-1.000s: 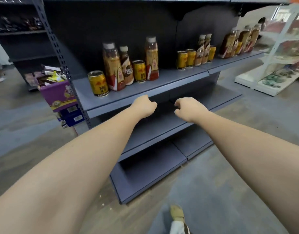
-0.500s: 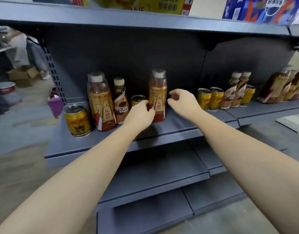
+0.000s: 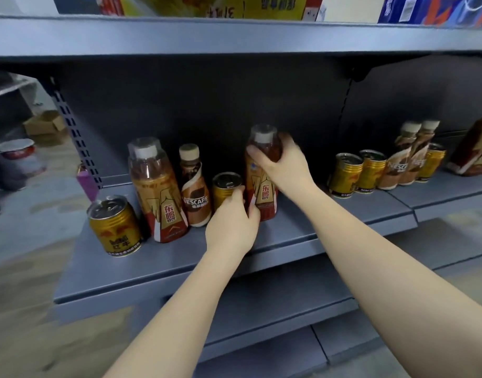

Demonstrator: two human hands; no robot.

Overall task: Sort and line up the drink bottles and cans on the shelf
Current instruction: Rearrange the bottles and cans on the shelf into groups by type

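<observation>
The person stands at a grey metal shelf (image 3: 302,236) with both arms stretched forward. The right hand (image 3: 285,166) is wrapped around the neck and shoulder of a tall amber bottle (image 3: 263,192) with a red and gold label, which stands upright near the middle of the shelf. The left hand (image 3: 233,227) is curled around the lower part of a gold can (image 3: 225,188) just left of that bottle, its fingertips (image 3: 255,214) touching the bottle's base. Further left stand a brown Nescafe bottle (image 3: 195,192), a second tall amber bottle (image 3: 156,192) and another gold can (image 3: 114,226) nearest the shelf's front edge, each close beside the next. Well apart on the right, two gold cans (image 3: 357,174) sit side by side, with two more Nescafe bottles (image 3: 408,156) and one more can (image 3: 430,162) behind them. On the board above rest a yellow carton (image 3: 261,5) and a blue one (image 3: 436,8).
</observation>
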